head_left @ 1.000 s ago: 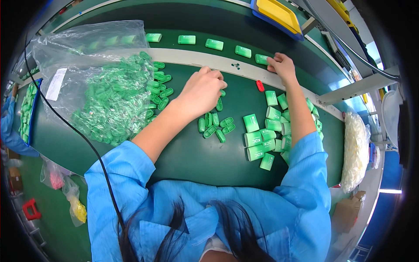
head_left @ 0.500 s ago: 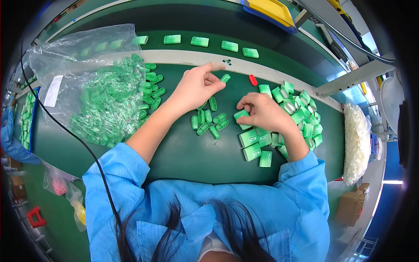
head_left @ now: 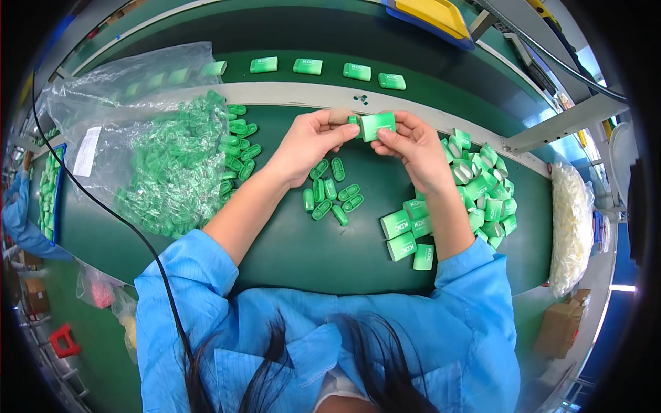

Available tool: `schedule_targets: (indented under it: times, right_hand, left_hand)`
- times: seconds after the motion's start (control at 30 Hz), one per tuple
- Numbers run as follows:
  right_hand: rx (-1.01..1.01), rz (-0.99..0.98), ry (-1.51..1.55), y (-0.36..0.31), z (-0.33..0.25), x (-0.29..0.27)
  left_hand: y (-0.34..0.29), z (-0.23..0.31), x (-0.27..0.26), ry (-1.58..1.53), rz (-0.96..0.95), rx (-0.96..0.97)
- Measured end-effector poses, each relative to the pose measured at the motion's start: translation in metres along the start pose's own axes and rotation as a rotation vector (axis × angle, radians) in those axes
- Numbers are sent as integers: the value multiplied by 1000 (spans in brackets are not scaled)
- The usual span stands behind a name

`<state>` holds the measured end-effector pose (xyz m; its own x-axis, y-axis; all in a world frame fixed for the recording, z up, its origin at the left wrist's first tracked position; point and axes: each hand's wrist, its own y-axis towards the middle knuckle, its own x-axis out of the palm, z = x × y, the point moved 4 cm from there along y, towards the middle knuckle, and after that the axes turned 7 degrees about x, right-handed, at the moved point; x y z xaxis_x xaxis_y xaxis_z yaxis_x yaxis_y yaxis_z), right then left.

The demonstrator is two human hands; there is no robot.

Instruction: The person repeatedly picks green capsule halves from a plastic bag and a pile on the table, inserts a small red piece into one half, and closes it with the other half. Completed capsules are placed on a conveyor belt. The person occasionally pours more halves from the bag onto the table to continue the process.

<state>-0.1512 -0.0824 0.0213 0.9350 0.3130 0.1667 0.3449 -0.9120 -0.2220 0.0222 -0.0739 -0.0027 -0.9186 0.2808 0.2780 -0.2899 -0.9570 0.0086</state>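
Above the far part of the green work table (head_left: pixel 296 255), my two hands are together. My left hand (head_left: pixel 311 141) pinches a small green oval cap (head_left: pixel 353 120) at the open left end of a green-and-white flat shell (head_left: pixel 375 126). My right hand (head_left: pixel 418 153) grips that shell by its right side. Whether the cap touches the shell or sits partly inside, I cannot tell. Several loose green caps (head_left: pixel 330 188) lie below my left hand. Beside my right forearm are several shells (head_left: pixel 401 246) laid flat and a larger heap of shells (head_left: pixel 492 206).
At left, a clear plastic bag (head_left: pixel 89 117) spills green caps (head_left: pixel 237 148). Spaced shells (head_left: pixel 308 66) lie on the strip beyond the white rail (head_left: pixel 275 93). A bag of cream-coloured pieces (head_left: pixel 570 230) stands at right. A black cable (head_left: pixel 103 199) hangs across the left side.
My right hand has lifted a shell from the heap and carried it up and left to my left hand. The cap is now at the shell's end. The red piece is out of sight.
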Motion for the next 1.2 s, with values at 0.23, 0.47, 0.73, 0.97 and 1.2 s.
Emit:
schedule_targets:
  times: [0.23,0.47,0.73,0.97,1.2]
  right_hand:
    - [-145,88,38,1,-1,-6]
    - [-75,58,-394,-3,-5,-8]
    - [-4,19,-358,1,1,-12]
    - [25,6,-149,0,2,-11]
    - [25,-13,-122,-3,3,-5]
  left_hand:
    - [-1,0,10,-83,-10,15]
    - [1,8,-4,6,93,71]
    - [-2,6,3,75,104,86]
    - [-4,8,9,-68,142,76]
    - [-8,6,13,12,166,114]
